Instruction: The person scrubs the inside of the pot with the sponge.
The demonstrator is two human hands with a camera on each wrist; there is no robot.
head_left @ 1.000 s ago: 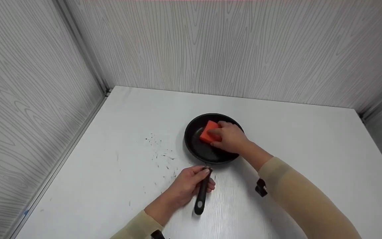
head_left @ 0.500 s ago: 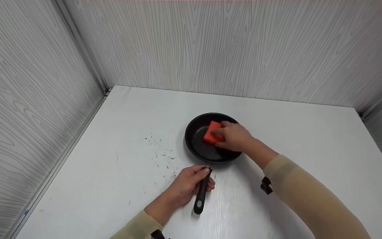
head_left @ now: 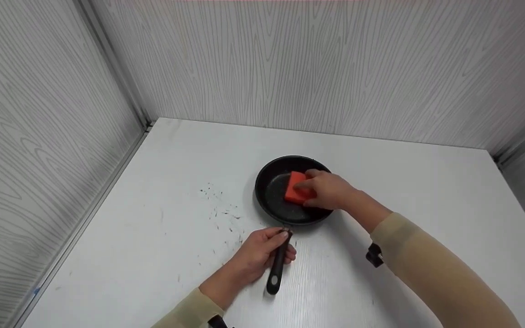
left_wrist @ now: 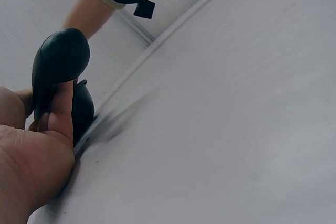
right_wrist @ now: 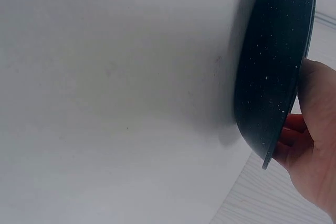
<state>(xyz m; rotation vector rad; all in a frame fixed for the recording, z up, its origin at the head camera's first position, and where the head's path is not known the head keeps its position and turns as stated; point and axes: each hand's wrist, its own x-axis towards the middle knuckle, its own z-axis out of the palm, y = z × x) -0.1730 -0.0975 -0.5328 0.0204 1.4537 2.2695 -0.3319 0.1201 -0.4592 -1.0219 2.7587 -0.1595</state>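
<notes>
A black frying pan [head_left: 274, 196] sits near the middle of the white table, its handle [head_left: 276, 272] pointing toward the person. My left hand [head_left: 255, 253] grips the handle close to the pan, thumb on top and fingers wrapped beneath. Inside the pan, my right hand [head_left: 331, 189] holds an orange-red sponge [head_left: 293, 193] against the bottom, right of its middle. In the left wrist view the rounded handle end [left_wrist: 65, 56] stands out past the left palm. The right wrist view shows the speckled outside of the pan [right_wrist: 270, 66]; its wall hides the sponge there.
Dark crumbs and smears [head_left: 226, 214] lie scattered on the table [head_left: 153, 255] left of the pan. Wood-grain panels rise behind [head_left: 308, 64] and along the left side [head_left: 30, 136]. Black clips hang at both sleeves.
My right hand has slid the sponge a little to the right and toward the person across the pan's bottom. The left hand and handle stay nearly still.
</notes>
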